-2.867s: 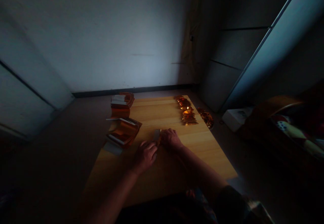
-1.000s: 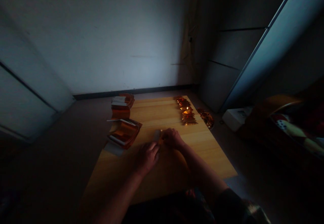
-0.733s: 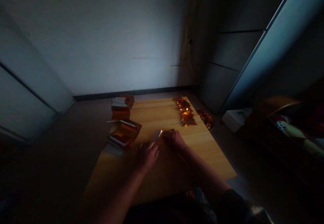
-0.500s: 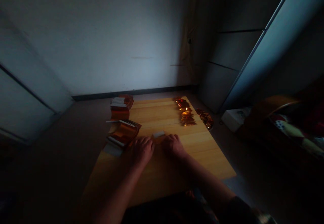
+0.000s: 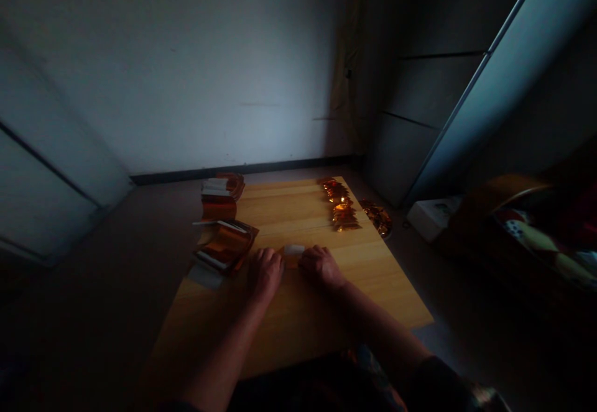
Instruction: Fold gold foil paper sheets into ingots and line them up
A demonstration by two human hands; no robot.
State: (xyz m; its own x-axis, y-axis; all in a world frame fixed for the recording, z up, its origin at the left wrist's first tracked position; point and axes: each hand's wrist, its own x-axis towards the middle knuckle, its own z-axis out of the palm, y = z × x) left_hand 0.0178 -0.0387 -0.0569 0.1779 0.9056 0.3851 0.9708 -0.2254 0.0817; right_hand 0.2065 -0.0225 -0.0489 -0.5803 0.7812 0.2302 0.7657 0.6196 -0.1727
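Observation:
Between my hands lies a small sheet of orange foil paper (image 5: 292,261) with a pale patch on its far edge. My left hand (image 5: 267,271) is closed at the sheet's left end, fingers curled down on the table. On the right end my right hand (image 5: 323,266) is closed too, its fingers bent over the paper; the fingertips are hidden. To the left of my left hand lies a stack of orange foil sheets (image 5: 226,242) with pale edges. At the far right sits a row of folded, shiny foil pieces (image 5: 344,210).
The wooden table (image 5: 373,275) is low, with more foil sheets (image 5: 222,187) at its far left corner. Beyond its right edge, a heap of shiny foil (image 5: 377,218) and a white box (image 5: 433,218) are on the floor. A wall stands behind.
My hands have shifted slightly around the sheet, and more of its orange surface shows between them. The stacks and the folded pieces stay where they were.

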